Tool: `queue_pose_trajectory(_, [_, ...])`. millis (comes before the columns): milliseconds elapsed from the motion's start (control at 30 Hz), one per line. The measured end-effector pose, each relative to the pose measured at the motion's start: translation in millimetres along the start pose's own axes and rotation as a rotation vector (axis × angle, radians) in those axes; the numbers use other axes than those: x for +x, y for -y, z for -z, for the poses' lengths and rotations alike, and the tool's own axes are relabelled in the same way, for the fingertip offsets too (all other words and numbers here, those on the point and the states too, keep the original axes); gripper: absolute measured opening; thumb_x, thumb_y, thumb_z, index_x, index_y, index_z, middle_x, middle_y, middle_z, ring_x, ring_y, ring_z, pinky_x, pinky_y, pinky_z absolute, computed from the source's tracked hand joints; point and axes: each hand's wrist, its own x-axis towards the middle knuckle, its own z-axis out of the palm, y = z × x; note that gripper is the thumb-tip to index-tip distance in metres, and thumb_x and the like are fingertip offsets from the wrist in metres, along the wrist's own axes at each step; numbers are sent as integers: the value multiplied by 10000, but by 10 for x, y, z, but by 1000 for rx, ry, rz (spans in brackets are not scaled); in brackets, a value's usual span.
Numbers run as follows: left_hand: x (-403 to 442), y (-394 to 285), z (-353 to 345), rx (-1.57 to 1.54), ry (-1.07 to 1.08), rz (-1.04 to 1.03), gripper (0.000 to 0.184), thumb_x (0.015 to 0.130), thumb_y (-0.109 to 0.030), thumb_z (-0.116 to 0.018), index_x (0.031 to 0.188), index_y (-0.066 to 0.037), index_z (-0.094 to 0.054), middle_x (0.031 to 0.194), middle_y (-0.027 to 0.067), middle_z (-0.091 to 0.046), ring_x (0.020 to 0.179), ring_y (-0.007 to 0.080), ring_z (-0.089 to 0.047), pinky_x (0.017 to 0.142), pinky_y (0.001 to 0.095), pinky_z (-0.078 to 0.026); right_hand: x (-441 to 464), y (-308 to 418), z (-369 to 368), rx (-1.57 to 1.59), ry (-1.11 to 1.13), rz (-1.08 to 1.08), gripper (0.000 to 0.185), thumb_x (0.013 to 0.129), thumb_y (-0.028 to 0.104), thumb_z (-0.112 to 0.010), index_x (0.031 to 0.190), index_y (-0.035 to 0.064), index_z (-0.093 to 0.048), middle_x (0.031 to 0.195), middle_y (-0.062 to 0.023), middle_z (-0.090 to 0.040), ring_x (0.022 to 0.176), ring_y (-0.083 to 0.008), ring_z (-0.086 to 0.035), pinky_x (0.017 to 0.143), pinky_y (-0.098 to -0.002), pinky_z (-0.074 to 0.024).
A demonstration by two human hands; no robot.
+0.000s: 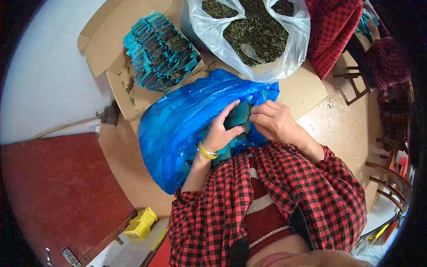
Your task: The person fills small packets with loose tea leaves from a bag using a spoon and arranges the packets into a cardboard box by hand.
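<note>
My left hand point(221, 130), with a yellow bracelet at the wrist, curls its thumb and fingers around a small teal packet point(239, 114). Opposite it, my right hand point(273, 119) has its fingers pinched together at the packet's right edge. Both hands are over the mouth of a blue plastic bag point(178, 118), which lies crumpled in front of my body. More teal packets point(224, 151) show inside the bag below my left hand. What exactly my right fingertips grip is partly hidden.
A cardboard box point(116, 84) at the upper left holds rows of teal packets point(162, 51) filled with dried leaves. A clear plastic bag point(293, 62) contains loose dried leaves and a plastic spoon point(251, 52). At far right, another person's hand point(373, 30) is near teal packets. Wooden chairs point(356, 82) stand behind.
</note>
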Motion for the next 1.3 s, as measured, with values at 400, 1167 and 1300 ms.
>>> queue_pose_trajectory(400, [61, 91, -19, 140, 54, -152, 797, 726, -124, -789, 1410, -12, -394, 1401, 131, -449, 1285, 240, -429, 1076, 361, -331, 134, -54, -181, 94, 131, 64, 277, 708, 60, -659, 980, 47, -613, 1056, -129, -601, 1221, -385, -460, 1026, -462, -397])
queue_pose_trajectory(1167, [72, -215, -384, 607, -158, -355, 844, 642, -16, -737, 1406, -82, -386, 1072, 193, -583, 984, 389, -579, 833, 452, -487, 182, 60, 494, 113, 172, 52, 124, 725, 127, -681, 839, 85, -653, 879, -69, -668, 1056, -259, -605, 1101, -580, -245])
queue_pose_trajectory(1300, [89, -564, -250, 629, -240, -454, 747, 731, -59, -745, 1392, -39, -398, 1052, 120, -620, 911, 256, -629, 826, 360, -516, 395, -72, 897, 120, -138, 37, 118, 733, 125, -689, 835, 79, -651, 836, -88, -661, 915, -270, -653, 1046, -522, -339])
